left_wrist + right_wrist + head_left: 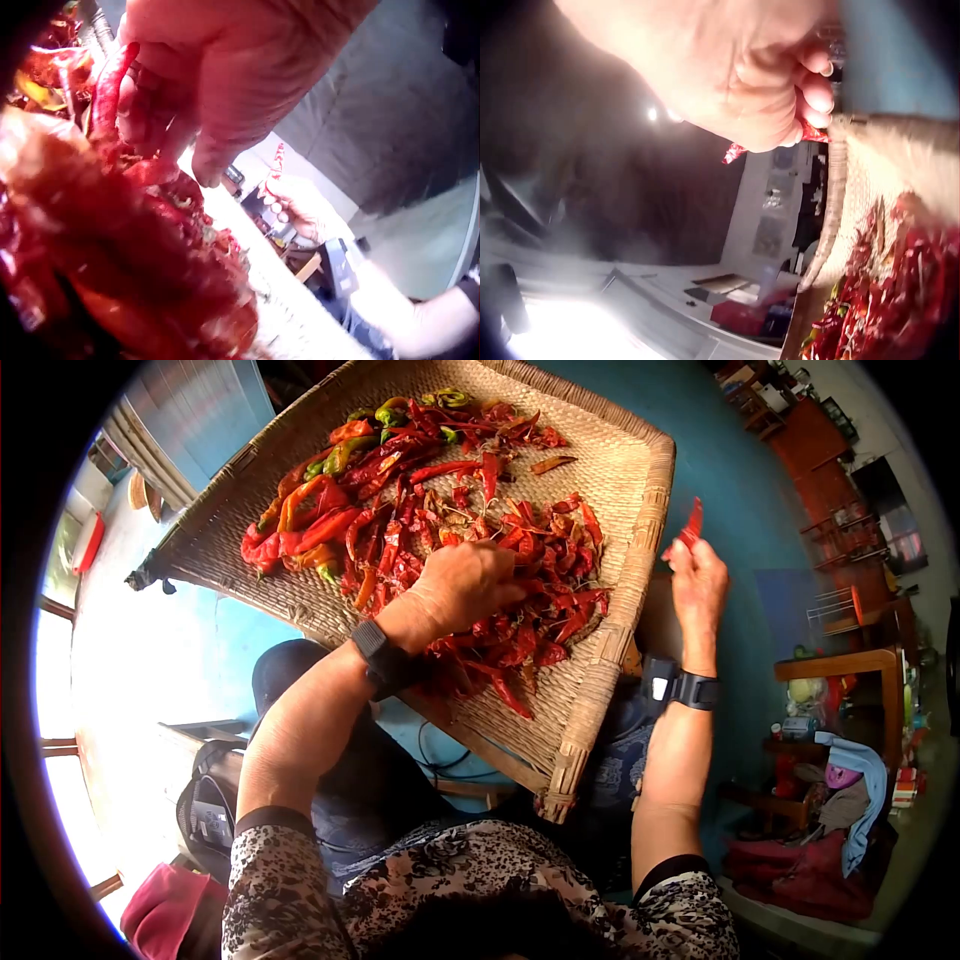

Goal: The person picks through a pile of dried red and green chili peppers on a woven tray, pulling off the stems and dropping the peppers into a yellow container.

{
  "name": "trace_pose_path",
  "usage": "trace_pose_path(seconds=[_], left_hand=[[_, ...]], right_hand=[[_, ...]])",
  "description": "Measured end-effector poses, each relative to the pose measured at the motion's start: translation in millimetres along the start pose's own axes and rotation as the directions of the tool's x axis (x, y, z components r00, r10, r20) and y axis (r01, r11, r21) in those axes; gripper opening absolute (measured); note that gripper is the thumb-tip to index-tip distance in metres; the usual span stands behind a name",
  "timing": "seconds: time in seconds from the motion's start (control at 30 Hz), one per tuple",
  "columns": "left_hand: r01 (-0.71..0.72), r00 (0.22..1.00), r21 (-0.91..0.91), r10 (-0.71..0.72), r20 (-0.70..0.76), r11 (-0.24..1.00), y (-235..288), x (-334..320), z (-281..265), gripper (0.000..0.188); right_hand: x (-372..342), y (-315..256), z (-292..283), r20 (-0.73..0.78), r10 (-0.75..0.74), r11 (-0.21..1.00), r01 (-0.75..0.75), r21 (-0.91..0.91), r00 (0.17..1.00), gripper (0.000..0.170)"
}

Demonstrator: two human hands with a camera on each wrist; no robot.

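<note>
A woven tray (622, 470) holds dried red chilies (575, 550), with fresher red, orange and green peppers (320, 520) toward its upper left. The left hand (462, 588) is over the middle of the pile, its fingers down among the chilies; in the left wrist view the left hand (225, 75) has bent fingers beside a red chili (111, 90), and its hold is unclear. Outside the tray's right edge, the right hand (697, 585) pinches one red chili (692, 525) pointing upward. The right wrist view shows the right hand (735, 75) with that chili (735, 153) partly hidden behind it.
The tray's rim (590, 710) lies over the person's lap. A dark bag (210, 805) and pink cloth (172, 910) are at lower left. On the right stands a wooden chair (845, 665) with clothes (850, 810). The floor (745, 490) is blue.
</note>
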State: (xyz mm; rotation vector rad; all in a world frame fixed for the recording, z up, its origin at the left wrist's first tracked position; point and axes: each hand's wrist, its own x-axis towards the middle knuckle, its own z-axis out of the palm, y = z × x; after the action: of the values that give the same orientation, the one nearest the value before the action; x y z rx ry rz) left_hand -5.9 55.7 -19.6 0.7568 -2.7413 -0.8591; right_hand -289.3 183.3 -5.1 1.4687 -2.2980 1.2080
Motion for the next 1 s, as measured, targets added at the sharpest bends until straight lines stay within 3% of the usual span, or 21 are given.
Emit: trace_pose_path(seconds=[0.07,0.1,0.13,0.2,0.23,0.27,0.33,0.37,0.4,0.47,0.53,0.57,0.6,0.73,0.8,0.83,0.87,0.9,0.97,1.0], left_hand=[[-0.147,0.953,0.274,0.21,-0.217,0.95,-7,-8,16,0.028],[-0.157,0.966,0.258,0.203,-0.163,0.953,-9,-7,15,0.026],[-0.156,0.965,0.258,0.203,-0.165,0.954,-10,-7,13,0.026],[-0.04,0.994,0.179,0.058,-0.094,0.983,-7,-5,4,0.023],[-0.004,0.991,0.143,0.023,-0.134,0.99,-6,-4,2,0.021],[-0.009,0.991,0.144,0.028,-0.13,0.989,-4,-2,0,0.021],[-0.013,0.964,-0.002,0.012,-0.267,1.0,-2,0,-5,0.016],[-0.113,0.942,-0.104,0.073,-0.327,0.988,-6,1,-4,0.019],[-0.11,0.943,-0.098,0.072,-0.325,0.989,-3,0,-7,0.019],[-0.058,0.968,-0.403,-0.048,-0.247,0.913,8,0,-14,0.024],[-0.099,0.962,-0.386,-0.01,-0.272,0.917,3,4,-8,0.028],[-0.129,0.962,-0.407,0.015,-0.272,0.904,4,5,-6,0.028],[-0.159,0.961,-0.428,0.039,-0.275,0.89,6,5,-6,0.028],[-0.095,0.972,-0.402,-0.003,-0.236,0.911,12,4,-20,0.031],[-0.067,0.947,-0.386,-0.063,-0.314,0.92,7,3,-23,0.032],[-0.109,0.93,-0.373,-0.037,-0.365,0.922,1,4,-26,0.032],[-0.151,0.91,-0.356,-0.011,-0.415,0.922,-4,5,-29,0.031],[-0.166,0.895,-0.334,-0.001,-0.447,0.928,-7,3,-31,0.028],[-0.106,0.918,-0.195,0.02,-0.396,0.975,-19,2,-32,0.025],[-0.071,0.936,-0.096,0.033,-0.351,0.993,-26,4,-28,0.024]], right_hand=[[-7,13,-22,-0.017,0.089,0.979,-0.09,-0.183,0.996,0.02],[-11,10,-32,-0.005,0.244,0.894,-0.227,-0.387,0.97,0.021],[-14,14,-32,-0.005,0.241,0.894,-0.224,-0.387,0.97,0.021],[-21,20,-30,-0.17,-0.049,0.904,-0.029,-0.427,0.984,0.028],[-20,23,-30,-0.056,0.064,0.977,-0.074,-0.2,0.996,0.033],[-21,7,-24,0.004,0.076,0.997,-0.076,0.005,0.997,0.031],[-23,-2,0,0.13,-0.018,0.964,-0.017,0.264,0.991,0.029],[-26,-26,8,0.183,-0.098,0.946,0.035,0.322,0.978,0.027],[-28,-52,15,0.231,-0.18,0.921,0.081,0.382,0.956,0.026],[-34,-78,37,0.375,-0.191,0.865,-0.025,0.502,0.907,0.027],[-34,-103,47,0.459,-0.144,0.891,-0.087,0.445,0.877,0.025],[-32,-109,54,0.373,-0.255,0.868,0.042,0.494,0.892,0.023],[-33,-110,69,0.183,-0.324,0.816,0.176,0.551,0.928,0.02],[-23,-114,58,0.254,-0.185,0.836,0.017,0.548,0.949,0.018],[-15,-100,47,0.136,-0.063,0.886,-0.007,0.464,0.989,0.019],[-9,-91,39,0.03,-0.057,0.886,0.037,0.462,0.998,0.019],[-3,-75,28,0.008,0.025,0.913,-0.026,0.408,1.0,0.019],[2,-59,21,-0.128,0.007,0.948,0.034,0.317,0.992,0.019],[4,-25,3,-0.23,0.033,0.968,0.026,0.251,0.973,0.019],[-1,-21,-11,-0.276,0.036,0.997,-0.016,0.074,0.96,0.018]])
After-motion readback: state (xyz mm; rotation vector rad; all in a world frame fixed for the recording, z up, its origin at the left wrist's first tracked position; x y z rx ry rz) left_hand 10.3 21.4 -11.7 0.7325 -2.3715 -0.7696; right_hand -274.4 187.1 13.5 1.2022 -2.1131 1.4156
